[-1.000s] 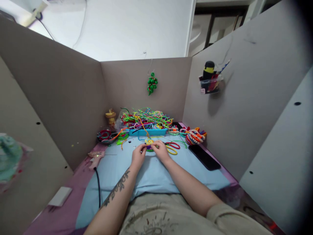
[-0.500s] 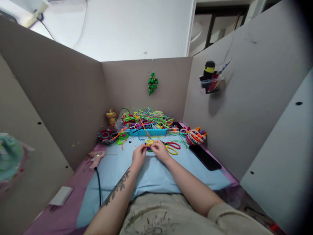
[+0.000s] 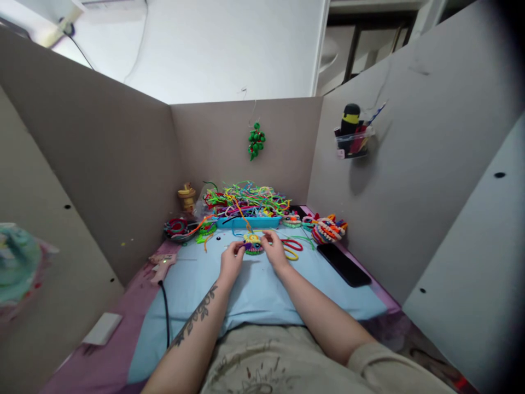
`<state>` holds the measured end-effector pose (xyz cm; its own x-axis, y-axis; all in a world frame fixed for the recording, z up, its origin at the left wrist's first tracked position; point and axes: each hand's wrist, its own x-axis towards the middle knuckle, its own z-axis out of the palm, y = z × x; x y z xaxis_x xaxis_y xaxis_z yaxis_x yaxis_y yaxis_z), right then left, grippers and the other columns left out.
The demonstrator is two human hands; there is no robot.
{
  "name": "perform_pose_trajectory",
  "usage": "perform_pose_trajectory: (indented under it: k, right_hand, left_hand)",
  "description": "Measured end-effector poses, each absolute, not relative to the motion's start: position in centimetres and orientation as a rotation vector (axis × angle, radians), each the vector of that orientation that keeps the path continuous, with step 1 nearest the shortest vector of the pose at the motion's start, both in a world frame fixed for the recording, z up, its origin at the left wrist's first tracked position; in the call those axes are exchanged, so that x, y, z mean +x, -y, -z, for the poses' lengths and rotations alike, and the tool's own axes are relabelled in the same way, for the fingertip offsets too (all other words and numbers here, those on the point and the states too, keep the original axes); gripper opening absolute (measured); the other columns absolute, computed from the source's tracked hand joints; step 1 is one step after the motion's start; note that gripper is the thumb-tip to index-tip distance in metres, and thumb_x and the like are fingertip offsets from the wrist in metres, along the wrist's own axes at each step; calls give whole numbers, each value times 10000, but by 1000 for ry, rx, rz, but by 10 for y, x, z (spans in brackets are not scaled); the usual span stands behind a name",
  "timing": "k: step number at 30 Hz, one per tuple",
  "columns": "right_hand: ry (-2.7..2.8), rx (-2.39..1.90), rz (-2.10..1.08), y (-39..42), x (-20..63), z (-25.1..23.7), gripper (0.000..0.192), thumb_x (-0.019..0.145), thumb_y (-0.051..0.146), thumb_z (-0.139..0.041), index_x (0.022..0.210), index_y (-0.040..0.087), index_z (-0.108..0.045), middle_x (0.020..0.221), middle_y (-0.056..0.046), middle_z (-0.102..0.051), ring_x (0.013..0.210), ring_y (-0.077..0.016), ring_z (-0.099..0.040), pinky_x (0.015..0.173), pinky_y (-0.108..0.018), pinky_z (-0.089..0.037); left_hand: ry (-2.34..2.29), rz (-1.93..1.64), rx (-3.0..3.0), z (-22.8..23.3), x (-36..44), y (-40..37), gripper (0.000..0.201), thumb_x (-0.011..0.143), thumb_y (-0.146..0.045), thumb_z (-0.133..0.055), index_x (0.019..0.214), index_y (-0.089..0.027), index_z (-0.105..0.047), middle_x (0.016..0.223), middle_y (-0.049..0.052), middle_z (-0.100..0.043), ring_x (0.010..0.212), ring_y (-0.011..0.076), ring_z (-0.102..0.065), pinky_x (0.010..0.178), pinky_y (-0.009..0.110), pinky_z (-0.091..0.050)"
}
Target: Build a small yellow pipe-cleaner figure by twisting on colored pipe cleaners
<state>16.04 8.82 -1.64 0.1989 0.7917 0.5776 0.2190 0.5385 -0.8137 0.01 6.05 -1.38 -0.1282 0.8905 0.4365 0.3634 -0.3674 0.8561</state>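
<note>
A small round piece of yellow, green and multicoloured cord (image 3: 254, 249) lies on the blue cover between my hands. My left hand (image 3: 233, 258) is at its left side, thumb and fingers pinched on a small purple piece (image 3: 246, 246). At the right side of the round piece is my right hand (image 3: 274, 250), its fingers curved and apart, with nothing visible between them. Scissors with red and yellow handles (image 3: 292, 247) lie just right of that hand, their blades hidden behind it.
A blue tray (image 3: 249, 222) heaped with coloured cords (image 3: 250, 197) stands behind. Left are a pink glue gun (image 3: 163, 266) with a black cable and a dark bowl (image 3: 179, 230). Right are a striped cord bundle (image 3: 328, 230) and a black phone (image 3: 343, 265). Grey panels surround the table.
My right hand has come off the purple piece and moved slightly right and up, its fingers parting. The left hand keeps the purple piece, and more of the round cord piece shows.
</note>
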Motion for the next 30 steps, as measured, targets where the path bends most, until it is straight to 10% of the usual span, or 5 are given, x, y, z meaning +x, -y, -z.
perform_pose_trajectory:
  k: [6, 13, 30]
  right_hand:
    - [1512, -921, -568, -77, 155, 10, 336, 796, 366, -485, 535, 171, -567, 662, -31, -565, 708, -164, -534, 699, -295, -419]
    - [1498, -887, -852, -74, 137, 18, 220, 674, 344, -636, 791, 160, -608, 742, -18, -618, 669, -145, -553, 626, -261, -436]
    - [1429, -885, -1100, -72, 142, 11, 180, 649, 331, -627, 602, 160, -594, 498, 51, -505, 486, -89, -420, 503, -218, -322]
  left_hand:
    - [-1212, -1478, 1089, 12, -2, -64, 320, 601, -374, -685, 790, -158, -543, 669, 22, -626, 676, 170, -627, 549, 228, -432]
    - [-1015, -1389, 926, 8, 0, -59, 386, 499, -359, -773, 740, -145, -562, 626, -22, -577, 535, 74, -536, 519, 185, -401]
    - [-1034, -1272, 1072, 0, 4, -49, 325, 570, -376, -726, 736, -139, -578, 679, 2, -575, 629, 111, -550, 520, 190, -396]
